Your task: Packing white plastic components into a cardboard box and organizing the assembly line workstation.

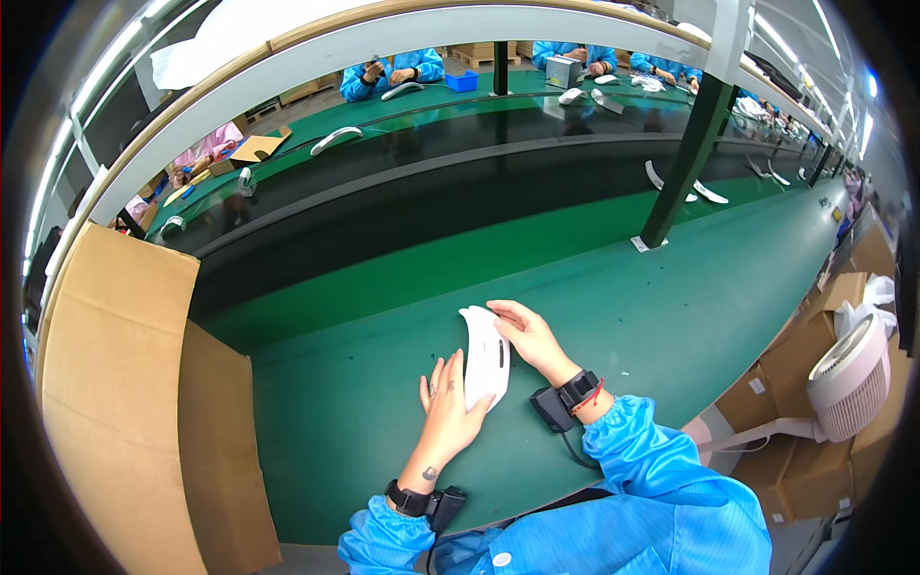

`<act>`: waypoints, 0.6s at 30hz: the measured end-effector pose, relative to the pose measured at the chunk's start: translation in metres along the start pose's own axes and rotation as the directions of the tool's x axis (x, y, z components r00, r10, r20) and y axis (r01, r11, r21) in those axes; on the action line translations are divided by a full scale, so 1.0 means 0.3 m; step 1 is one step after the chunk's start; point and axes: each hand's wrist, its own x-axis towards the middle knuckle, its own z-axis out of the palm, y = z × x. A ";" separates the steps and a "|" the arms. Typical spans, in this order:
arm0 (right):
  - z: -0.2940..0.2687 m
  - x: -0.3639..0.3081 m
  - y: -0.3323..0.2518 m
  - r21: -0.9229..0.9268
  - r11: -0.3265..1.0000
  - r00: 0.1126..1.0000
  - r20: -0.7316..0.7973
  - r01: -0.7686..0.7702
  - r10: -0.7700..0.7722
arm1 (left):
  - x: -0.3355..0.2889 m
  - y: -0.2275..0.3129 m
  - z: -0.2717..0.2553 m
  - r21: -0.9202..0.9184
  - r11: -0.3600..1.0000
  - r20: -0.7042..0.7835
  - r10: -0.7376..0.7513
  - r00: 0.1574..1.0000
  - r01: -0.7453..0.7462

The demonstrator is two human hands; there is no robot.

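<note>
Left hand (pixel 452 410) and right hand (pixel 530 335) grasped the shell (pixel 487 364) near the counter's (pixel 335 431) far edge, perhaps positioning it; next seemingly needed steadiness.

A casing (pixel 485 366) is over the worktop (pixel 355 431), between the person's left hand (pixel 447 412) and right hand (pixel 530 337). Cardboard panels (pixel 117 383) stand to the left; a fan (pixel 851 383) and cardboard boxes (pixel 800 369), to the right. Behind the worktop I see a conveyor belt (pixel 383 225), co-workers (pixel 422 63) beyond it.

White part (pixel 482 356), green tabletop (pixel 331 412)
</note>
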 end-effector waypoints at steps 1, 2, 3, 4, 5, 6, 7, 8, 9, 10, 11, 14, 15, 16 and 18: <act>-0.005 0.002 0.006 -0.001 1.000 1.000 -0.003 0.001 -0.001 | 0.002 0.004 0.000 -0.001 1.000 0.002 0.003 1.000 -0.003; -0.011 0.005 0.010 -0.006 1.000 1.000 -0.018 0.007 -0.007 | 0.005 0.011 -0.002 -0.032 0.999 -0.008 -0.006 1.000 0.006; -0.017 0.004 0.008 -0.012 1.000 0.999 -0.035 0.013 -0.014 | 0.008 0.018 -0.002 -0.064 0.998 -0.016 -0.015 1.000 0.014; -0.019 0.003 0.008 -0.016 1.000 0.999 -0.042 0.014 -0.015 | 0.009 0.021 -0.002 -0.067 0.998 -0.012 -0.008 1.000 0.007; -0.017 0.001 0.010 -0.024 1.000 0.998 -0.055 0.005 -0.006 | 0.007 0.021 -0.002 -0.052 0.998 -0.010 -0.017 1.000 0.016; -0.015 0.000 0.009 -0.032 0.999 0.997 -0.072 -0.004 0.001 | 0.007 0.023 -0.004 -0.039 0.999 -0.008 -0.022 1.000 0.022; -0.010 0.000 0.009 -0.048 0.999 0.997 -0.076 -0.002 -0.001 | 0.005 0.024 -0.006 -0.043 0.999 -0.001 -0.009 1.000 0.009; -0.008 0.001 0.012 -0.062 0.998 0.997 -0.079 -0.005 0.000 | 0.001 0.025 -0.009 -0.020 1.000 0.002 -0.011 1.000 0.011; -0.005 0.003 0.016 -0.074 0.997 0.997 -0.081 -0.007 0.001 | -0.002 0.025 -0.011 0.004 1.000 0.003 -0.014 1.000 0.014; -0.004 0.004 0.020 -0.062 0.998 0.997 -0.079 0.002 -0.007 | -0.001 0.027 -0.012 -0.003 1.000 -0.004 -0.016 1.000 0.016; -0.009 0.002 0.022 -0.067 0.998 0.996 -0.091 0.004 -0.010 | 0.001 0.031 -0.011 -0.007 1.000 0.002 -0.005 1.000 0.005; -0.010 0.003 0.020 -0.107 0.994 0.994 -0.107 -0.010 -0.002 | 0.004 0.046 -0.022 -0.074 0.996 -0.010 -0.050 0.999 0.049; -0.012 0.003 0.016 -0.108 0.994 0.994 -0.108 -0.009 -0.003 | 0.005 0.046 -0.021 -0.074 0.996 -0.009 -0.048 0.999 0.047; -0.013 0.003 0.014 -0.135 0.991 0.993 -0.119 -0.013 -0.003 | 0.005 0.046 -0.021 -0.073 0.996 -0.007 -0.048 0.999 0.048; -0.015 0.003 0.010 -0.160 0.987 0.992 -0.128 -0.019 -0.002 | 0.005 0.045 -0.021 -0.072 0.996 -0.006 -0.050 0.999 0.050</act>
